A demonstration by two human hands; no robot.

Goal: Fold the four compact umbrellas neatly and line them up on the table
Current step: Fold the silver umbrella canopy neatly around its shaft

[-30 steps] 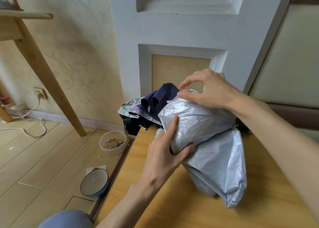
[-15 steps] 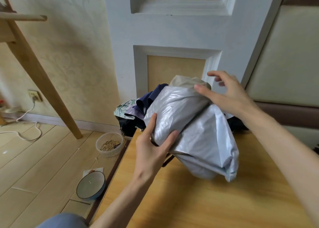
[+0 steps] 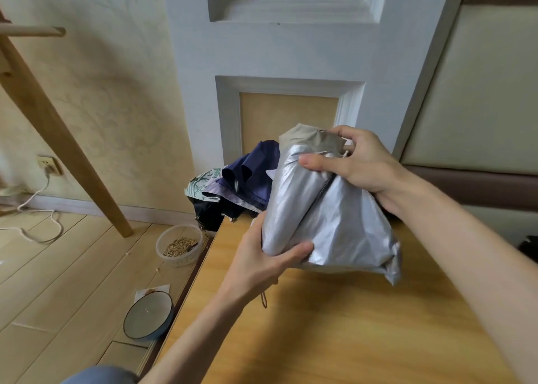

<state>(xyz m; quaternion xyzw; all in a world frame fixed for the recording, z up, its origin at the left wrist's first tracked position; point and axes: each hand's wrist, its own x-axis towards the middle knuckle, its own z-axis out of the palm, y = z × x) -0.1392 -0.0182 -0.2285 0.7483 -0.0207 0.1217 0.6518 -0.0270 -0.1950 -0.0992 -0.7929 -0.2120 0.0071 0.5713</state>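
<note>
**Silver umbrella held in both hands over the counter, three others piled at the far corner**

- Silver umbrella (image 3: 320, 215): collapsed, canopy loose and bunched, not rolled tight. It stands tilted, with the beige top end (image 3: 305, 139) up and away from the person and the wide, crumpled end low. A dark thin line (image 3: 323, 191) runs diagonally down the fabric; can't tell if it's a rib or a strap.
- Left hand (image 3: 262, 264): gripping the lower left end of the bundle, thumb laid across the front, fingers hidden behind the fabric. A thin cord loop (image 3: 263, 299) hangs just under this hand.
- Right hand (image 3: 358, 165): gripping the upper part, thumb pressed flat on the silver fabric, fingers curled round the beige end.
- Position: over the far left part of the wooden counter (image 3: 349, 325). The lowest folds are at the surface or just above it; can't tell if they touch.
- Behind it, at the counter's far left corner against the white panelled wall: a heap of unfolded canopies, with navy umbrella (image 3: 253, 174) on top, a green-patterned one (image 3: 201, 184) at the left and black fabric (image 3: 209, 215) underneath. Lilac fabric (image 3: 221, 191) shows between them.
- On the floor left of the counter: clear tub of grain (image 3: 179, 245) and, nearer the person, a dark-rimmed bowl (image 3: 147, 315). A slanted wooden leg (image 3: 58, 139) stands further left, with a wall socket (image 3: 48, 162) and white cable (image 3: 43, 229) behind it.
</note>
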